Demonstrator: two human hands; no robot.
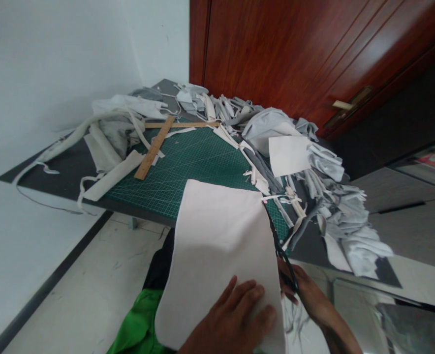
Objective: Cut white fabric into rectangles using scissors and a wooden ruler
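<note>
from my end of the head camera feed, i had both bare hands low in the frame. the left hand (228,319) lay at bottom centre, its fingers (245,295) spread wide and flat on a large off-white fabric sheet (210,255). the sheet filled the lower middle of the frame, with its top edge over a green gridded cutting mat (188,167). the right hand (295,287), at lower right, was partly behind the sheet, and its fingers were closed narrow around black-handled scissors (284,260). the dark blades ran along the sheet's right edge, though i could not tell exactly where they met the cloth.

the mat lay on a dark grey desk (55,172). a wooden t-square (154,147) sat on it at upper left of centre, and a small white fabric rectangle (289,155) lay right of centre. heaped grey and white fabric strips (335,216) ran along the far and right sides, below a reddish-brown wooden door (295,59) at upper right.
</note>
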